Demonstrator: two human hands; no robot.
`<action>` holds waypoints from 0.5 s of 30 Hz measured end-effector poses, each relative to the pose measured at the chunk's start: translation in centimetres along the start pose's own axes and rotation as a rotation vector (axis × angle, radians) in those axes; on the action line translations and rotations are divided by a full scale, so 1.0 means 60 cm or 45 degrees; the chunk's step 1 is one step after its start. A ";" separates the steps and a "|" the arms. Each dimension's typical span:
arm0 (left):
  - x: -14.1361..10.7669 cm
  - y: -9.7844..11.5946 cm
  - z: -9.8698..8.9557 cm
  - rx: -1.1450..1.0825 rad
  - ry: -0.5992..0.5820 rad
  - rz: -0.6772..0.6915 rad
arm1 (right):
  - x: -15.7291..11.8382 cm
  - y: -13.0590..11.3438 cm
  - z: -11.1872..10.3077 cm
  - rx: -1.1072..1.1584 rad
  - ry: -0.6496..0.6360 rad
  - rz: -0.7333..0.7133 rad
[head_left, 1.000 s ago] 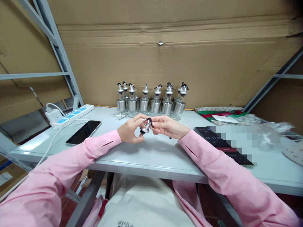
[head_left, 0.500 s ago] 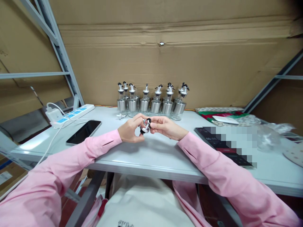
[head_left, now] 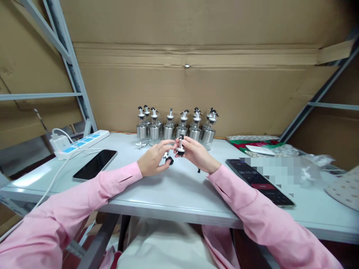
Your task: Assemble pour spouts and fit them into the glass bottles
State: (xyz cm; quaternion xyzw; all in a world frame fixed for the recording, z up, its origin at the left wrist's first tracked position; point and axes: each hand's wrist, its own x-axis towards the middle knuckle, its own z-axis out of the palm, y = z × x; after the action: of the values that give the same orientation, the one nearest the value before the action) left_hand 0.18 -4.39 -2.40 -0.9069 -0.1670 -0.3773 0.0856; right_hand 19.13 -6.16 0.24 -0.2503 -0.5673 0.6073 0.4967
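Note:
My right hand [head_left: 196, 152] is closed on a bottle pour spout [head_left: 181, 147], silver with a black flip cap and black lower end, held upright. Beside it, my left hand [head_left: 153, 158] has its fingers stretched out and the thumb apart, the fingertips close to the spout. Whether they touch it I cannot tell. By the left thumb tip is a small black round part [head_left: 169, 160], with a silver piece [head_left: 166, 154] just behind it. A little black piece [head_left: 199, 170] lies below my right hand.
Several glass-and-steel bottles with spouts [head_left: 168, 131] stand at the back. A loose silver spout part [head_left: 140, 145] lies before them. Left are a phone [head_left: 95, 164] and a power strip [head_left: 84, 142]; right are a large dark device [head_left: 252, 179], a white flat object [head_left: 260, 150] and plastic wrap [head_left: 314, 168].
The spout has passed from between both hands into my right hand and now stands more upright. My left hand's fingers have opened away from it. The view has tilted up slightly.

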 end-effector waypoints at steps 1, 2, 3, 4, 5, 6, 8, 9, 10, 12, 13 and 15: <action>0.000 0.001 -0.001 0.020 0.000 0.009 | 0.002 -0.007 0.000 0.019 0.047 -0.003; 0.000 0.003 -0.001 0.043 -0.004 0.017 | 0.005 -0.016 -0.001 0.029 0.108 -0.014; -0.001 0.004 -0.002 0.066 -0.010 0.022 | 0.009 -0.026 -0.003 0.023 0.174 -0.039; -0.001 0.005 -0.002 0.089 -0.021 0.025 | 0.015 -0.036 -0.005 -0.005 0.236 -0.081; -0.001 0.006 -0.003 0.110 -0.034 0.027 | 0.024 -0.048 -0.008 -0.061 0.284 -0.133; -0.001 0.007 -0.003 0.130 -0.047 0.029 | 0.034 -0.061 -0.011 -0.139 0.313 -0.195; -0.001 0.006 -0.003 0.170 -0.078 0.027 | 0.062 -0.090 -0.018 -0.372 0.344 -0.309; 0.000 0.005 -0.003 0.183 -0.099 0.024 | 0.080 -0.106 -0.023 -0.529 0.379 -0.368; 0.000 0.004 -0.003 0.190 -0.131 0.019 | 0.101 -0.122 -0.028 -0.736 0.446 -0.423; -0.001 0.001 -0.002 0.188 -0.236 0.007 | 0.145 -0.153 -0.041 -1.324 0.644 -0.571; -0.002 -0.001 0.000 0.183 -0.300 0.001 | 0.168 -0.167 -0.049 -1.648 0.730 -0.621; -0.005 -0.006 0.005 0.177 -0.427 -0.028 | 0.213 -0.188 -0.067 -2.198 0.703 -0.518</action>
State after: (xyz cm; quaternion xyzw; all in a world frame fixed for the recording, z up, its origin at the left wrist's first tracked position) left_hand 0.03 -4.04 -2.80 -0.9471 -0.2145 -0.2093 0.1147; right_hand 21.37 5.39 13.20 -0.5646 -0.7174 -0.2051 0.3527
